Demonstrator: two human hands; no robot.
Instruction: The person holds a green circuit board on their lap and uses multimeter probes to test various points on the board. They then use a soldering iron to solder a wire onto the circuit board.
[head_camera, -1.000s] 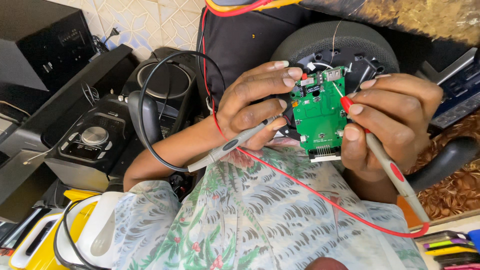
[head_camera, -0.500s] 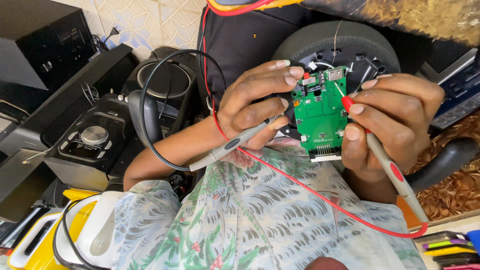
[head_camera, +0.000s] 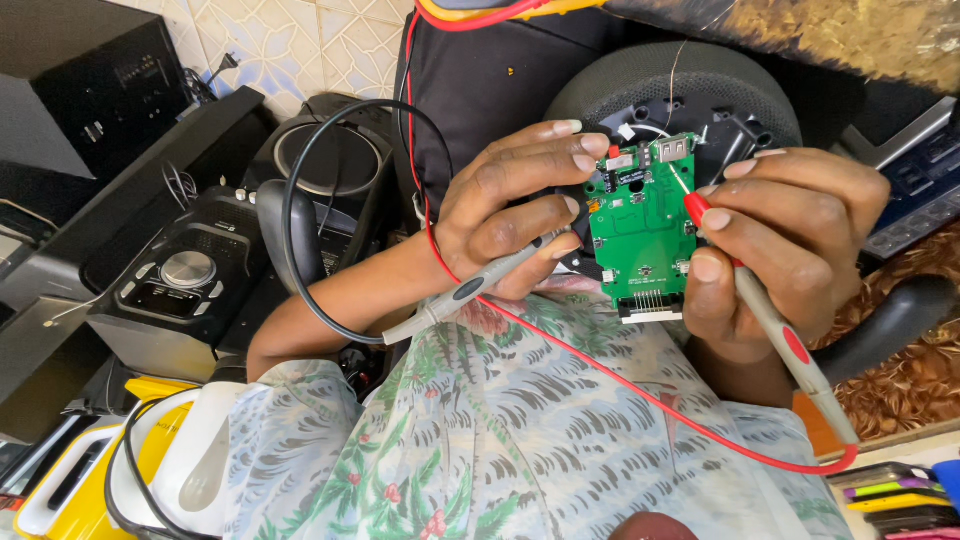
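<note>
Up close between both hands, the green circuit board stands upright in front of a round black speaker housing, its left edge touching the fingertips of the left hand. That hand's fingers curl narrowly around a grey probe with a black lead. The right hand pinches a red-tipped probe between thumb and fingers, its metal tip resting on the board's upper right part.

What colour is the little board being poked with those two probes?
The board is green, dotted with small parts; it shows clearly in the head view.
</note>
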